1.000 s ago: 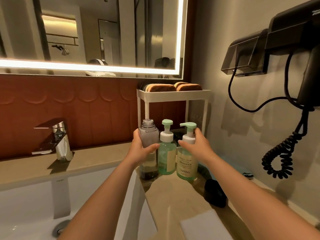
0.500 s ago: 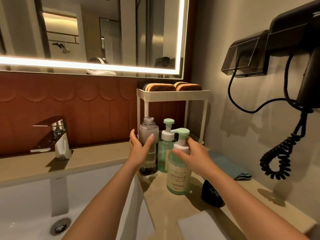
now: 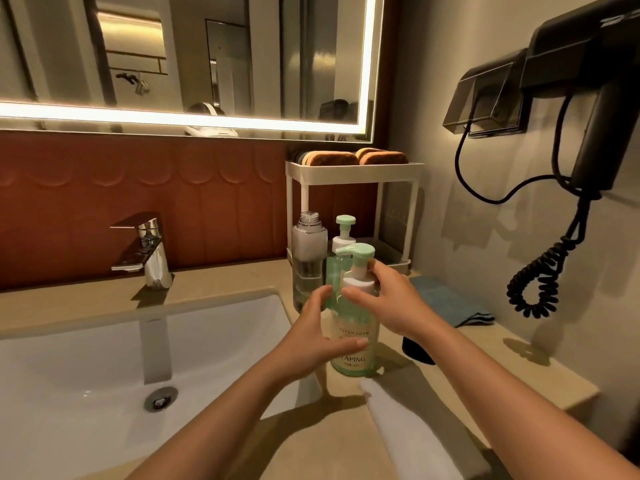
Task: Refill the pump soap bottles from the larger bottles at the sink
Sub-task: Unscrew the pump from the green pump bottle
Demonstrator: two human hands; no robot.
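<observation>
As left hand (image 3: pixel 317 337) and right hand (image 3: pixel 393 303) grip the pump bottle (image 3: pixel 356 362), clear bottle (image 3: pixel 308 244) — uncapped — stands behind.

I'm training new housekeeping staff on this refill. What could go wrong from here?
1. The front pump bottle stands close to the sink edge. If the right hand twists the pump collar off, the bottle could tip in unless the left hand holds its body firmly.
2. The grey bottle just behind the left hand is uncapped, so a bump could likely spill it.
</observation>
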